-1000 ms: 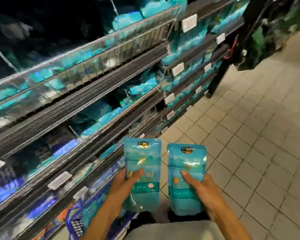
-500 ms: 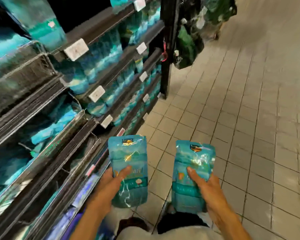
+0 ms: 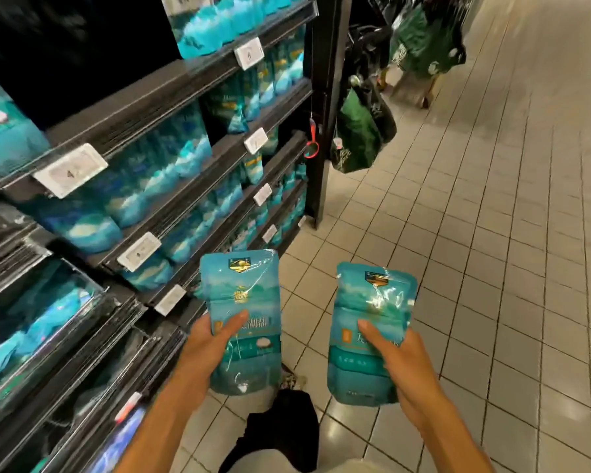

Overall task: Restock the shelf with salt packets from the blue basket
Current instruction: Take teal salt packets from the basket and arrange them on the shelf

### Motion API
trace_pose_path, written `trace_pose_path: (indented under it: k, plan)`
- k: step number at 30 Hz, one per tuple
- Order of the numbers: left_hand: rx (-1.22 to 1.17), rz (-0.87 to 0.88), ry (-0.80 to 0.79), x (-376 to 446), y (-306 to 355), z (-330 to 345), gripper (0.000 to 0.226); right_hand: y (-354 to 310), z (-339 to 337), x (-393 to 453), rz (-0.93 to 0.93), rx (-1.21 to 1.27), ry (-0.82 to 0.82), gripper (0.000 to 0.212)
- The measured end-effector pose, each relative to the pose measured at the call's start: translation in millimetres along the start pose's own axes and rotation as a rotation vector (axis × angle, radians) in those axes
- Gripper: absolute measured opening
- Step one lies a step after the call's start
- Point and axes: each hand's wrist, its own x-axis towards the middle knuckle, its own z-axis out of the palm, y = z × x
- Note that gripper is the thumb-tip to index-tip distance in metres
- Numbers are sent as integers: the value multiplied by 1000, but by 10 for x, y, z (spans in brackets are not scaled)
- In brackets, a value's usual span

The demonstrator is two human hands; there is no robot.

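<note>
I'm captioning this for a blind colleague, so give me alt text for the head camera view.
A person holds one teal salt packet upright in each hand, left hand on the left packet and right hand on the right packet, above a tiled floor. Dark shelves of similar teal packets run along their left.

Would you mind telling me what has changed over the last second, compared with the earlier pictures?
The view has swung right along the aisle: the black end post and hanging green bags are now close, and the packets sit wider apart. Unchanged: the left hand grips one salt packet, the right hand the other salt packet, both upright over the tiled floor.
</note>
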Motion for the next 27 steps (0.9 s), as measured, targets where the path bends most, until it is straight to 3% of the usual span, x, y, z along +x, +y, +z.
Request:
trace_pose_path:
  k: [3, 12, 19, 27]
  plan:
    - [-40, 25, 24, 418, 311, 94, 66, -298, 144, 461, -35, -10, -36, 46]
    - [-59, 165, 100, 1341, 1383, 257, 55, -1422, 838, 1739, -137, -29, -302, 47]
    - [-142, 324, 256, 1499, 2126, 196, 43, -2160, 1617, 2572, -225, -103, -624, 32]
    - [-143, 545, 569, 1449, 2877, 143, 42, -2896, 2697, 3031, -331, -159, -1080, 31]
